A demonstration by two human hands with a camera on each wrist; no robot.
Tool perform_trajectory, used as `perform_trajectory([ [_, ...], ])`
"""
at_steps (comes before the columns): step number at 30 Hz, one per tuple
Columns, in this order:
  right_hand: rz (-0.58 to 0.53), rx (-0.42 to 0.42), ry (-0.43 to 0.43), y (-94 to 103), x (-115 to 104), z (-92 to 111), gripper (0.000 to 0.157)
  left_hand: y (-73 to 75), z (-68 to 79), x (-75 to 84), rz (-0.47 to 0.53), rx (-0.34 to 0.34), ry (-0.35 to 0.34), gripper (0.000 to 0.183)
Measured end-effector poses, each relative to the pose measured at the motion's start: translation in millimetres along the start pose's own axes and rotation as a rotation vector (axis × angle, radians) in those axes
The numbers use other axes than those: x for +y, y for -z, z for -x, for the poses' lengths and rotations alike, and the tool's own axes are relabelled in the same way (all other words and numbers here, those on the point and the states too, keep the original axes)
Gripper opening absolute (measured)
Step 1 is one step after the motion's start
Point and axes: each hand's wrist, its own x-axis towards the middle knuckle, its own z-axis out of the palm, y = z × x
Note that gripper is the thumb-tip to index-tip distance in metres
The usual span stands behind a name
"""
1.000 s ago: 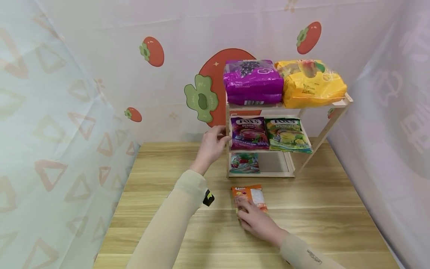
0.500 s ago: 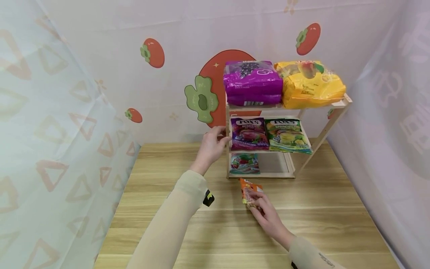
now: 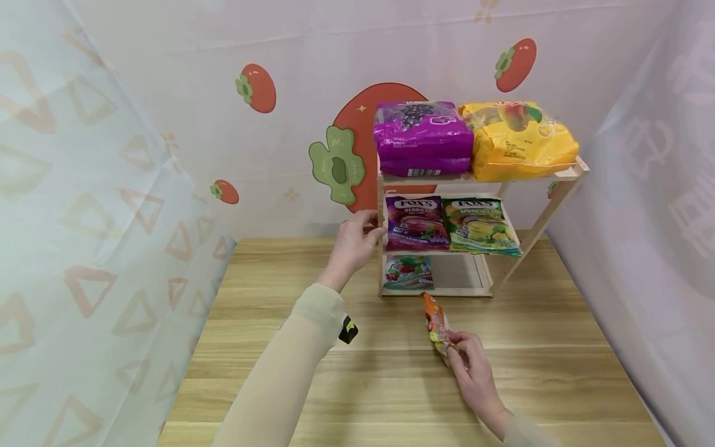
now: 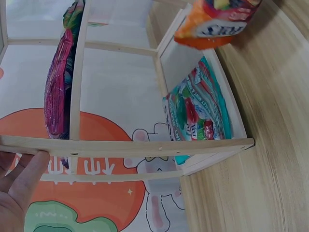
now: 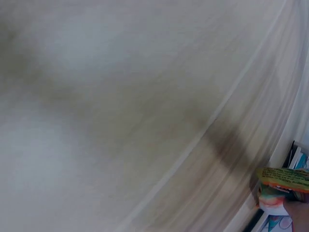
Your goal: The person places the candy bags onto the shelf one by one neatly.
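My left hand [image 3: 354, 242] holds the front left post of a wooden rack [image 4: 125, 147], thumb in front and fingers behind it. In my right hand [image 3: 473, 372] an orange candy bag [image 3: 436, 323] is pinched by its near end, tilted edge-on in front of the rack's lowest shelf. The left wrist view shows the same orange bag [image 4: 217, 24] at the top, and the right wrist view catches part of the bag [image 5: 285, 179] at its right edge. On the bottom shelf, a teal candy bag [image 3: 409, 272] lies at the left, with bare shelf [image 3: 458, 273] to its right.
Purple berries [image 3: 417, 223] and green spring tea [image 3: 480, 225] Fox's bags fill the middle shelf. Big purple [image 3: 422, 146] and yellow [image 3: 522, 146] bags stand on top. The rack is on a wooden table [image 3: 290, 385], with printed fabric walls [image 3: 301, 62] around it.
My right hand has picked the orange bag up from the table, turned it edge-on and moved it to the right. My left hand stays on the post.
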Motion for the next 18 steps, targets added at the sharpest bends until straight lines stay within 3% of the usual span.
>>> perform_trajectory([
  [5, -0.060, 0.003, -0.076, 11.1, 4.7, 2.6, 0.020, -0.8, -0.4, -1.2, 0.005, 0.004, -0.007, 0.028],
  [9, -0.089, -0.006, -0.081, 17.3, 7.6, 1.8, 0.019, -0.7, -0.3, -1.3, 0.008, 0.005, -0.006, 0.027],
  [18, -0.053, 0.015, -0.180, 29.4, 10.6, -0.9, 0.024, -0.7, 0.0, -0.8, 0.010, 0.010, -0.015, 0.025],
])
